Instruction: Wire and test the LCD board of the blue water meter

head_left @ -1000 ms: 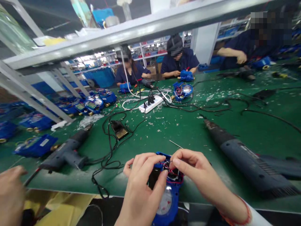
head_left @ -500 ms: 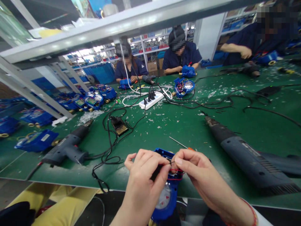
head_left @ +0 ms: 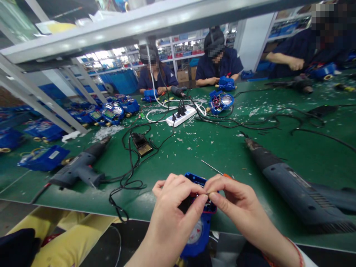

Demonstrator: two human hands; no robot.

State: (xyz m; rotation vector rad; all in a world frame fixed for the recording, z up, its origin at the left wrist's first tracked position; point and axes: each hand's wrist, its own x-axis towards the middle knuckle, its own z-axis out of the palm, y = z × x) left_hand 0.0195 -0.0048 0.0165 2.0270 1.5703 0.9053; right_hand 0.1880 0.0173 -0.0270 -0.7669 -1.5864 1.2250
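Over a blue water meter (head_left: 205, 233) at the table's front edge, my two hands meet at the fingertips. My left hand (head_left: 172, 205) pinches with thumb and forefinger. My right hand (head_left: 239, 202) pinches right against it. A thin wire runs between the two pinches, mostly hidden by the fingers. Below them the meter's housing is uncovered, with red wiring showing inside, and its round dial (head_left: 195, 233) is partly behind my left hand. Just beyond my right hand lies a screwdriver (head_left: 213, 167) with an orange handle.
Heat guns lie on the left (head_left: 80, 167) and right (head_left: 294, 181). A black stand (head_left: 141, 144) with tangled cords and a white power strip (head_left: 182, 116) are ahead. Several blue meters (head_left: 112, 113) crowd the left. Co-workers (head_left: 218, 63) sit opposite. A shelf beam (head_left: 116, 35) crosses overhead.
My fingertips have come closer together, and the dark wire seen between them is now mostly covered. The whole view has shifted slightly.
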